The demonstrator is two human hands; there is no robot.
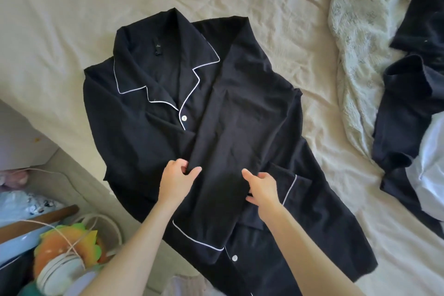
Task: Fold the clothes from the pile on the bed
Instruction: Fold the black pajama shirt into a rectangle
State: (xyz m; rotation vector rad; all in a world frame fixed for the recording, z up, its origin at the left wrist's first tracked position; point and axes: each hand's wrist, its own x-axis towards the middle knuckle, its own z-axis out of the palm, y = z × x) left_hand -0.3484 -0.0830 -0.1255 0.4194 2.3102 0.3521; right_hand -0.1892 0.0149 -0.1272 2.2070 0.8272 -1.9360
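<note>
A black pyjama shirt [144, 132] with white piping and white buttons lies spread face up on the cream bed sheet [60, 19]. Its right sleeve [235, 108] is folded lengthwise down the front. My left hand [179, 179] pinches the sleeve's left edge near the cuff. My right hand [262, 185] rests on the sleeve's right edge with the fingers curled at the cloth. The shirt's hem hangs over the bed's near edge.
The pile [413, 103] of dark and white clothes and a pale patterned cloth [355, 38] lies at the bed's right. Left of the bed, below its edge, stand a box with cables, an orange and green toy [64, 245] and other clutter.
</note>
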